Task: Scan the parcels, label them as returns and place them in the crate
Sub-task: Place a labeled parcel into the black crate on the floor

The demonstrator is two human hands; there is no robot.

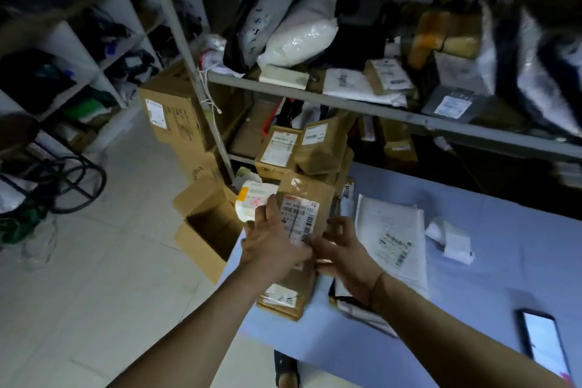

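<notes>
- At the far left, white cubby shelving [94, 50] holds dark and green bundles, with black cables [78, 179] looped on the pale tiled floor [110, 277] below.
- Right of it, sealed brown cardboard cartons [170, 116] are stacked against a grey metal rack post [189, 66].
- An open brown cardboard box [204, 227] with its flaps up stands on the floor, just beside the left edge of the blue-covered table [456, 309].
- A small white padded parcel with an orange sticker [252, 201] lies at the table's left edge, above the open box; the left hand's fingertips reach it, though I cannot tell whether they touch.
- The left hand [274, 246] lies with straight fingers against the left side of a brown cardboard parcel with a white barcode label [305, 201], pressing rather than curling round it.
- That parcel sits tilted on a pile of other brown parcels [283, 296] at the table's left end, with more brown labelled boxes [302, 148] heaped behind.
- The right hand [343, 255] holds the parcel's lower right edge, thumb at the label and fingers loosely curled behind.
- Right of the hands, a flat white plastic mailer with a barcode label [393, 239] lies on the table.
- Further right rests a small white handheld device [453, 241], blurred.
- A black smartphone with a lit screen [541, 343] lies near the right edge.
- Above, the grey rack shelf [378, 110] carries white bags and labelled packets.
</notes>
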